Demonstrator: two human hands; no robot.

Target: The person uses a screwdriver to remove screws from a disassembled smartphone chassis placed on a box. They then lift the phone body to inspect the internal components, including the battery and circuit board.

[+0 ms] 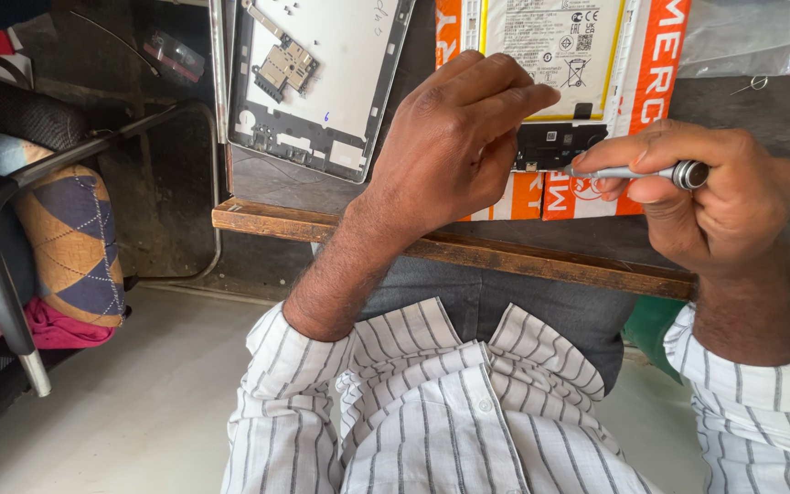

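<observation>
right hand point(720, 197) pinched screwdriver point(637, 172), tip on board point(555, 146), centre | left hand point(454, 137) flat, grip empty, steadying battery point(550, 46), top | frame point(317, 78) parked upper left on desk point(322, 222)

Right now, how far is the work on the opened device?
Done: the back frame lies detached beside the opened device. In hand: the right hand holds a screwdriver at the small board; the left hand steadies the device. Left: the board remains in place, frame unfitted.

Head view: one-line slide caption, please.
Left hand steadies an opened tablet while right hand works a small screwdriver.
</observation>
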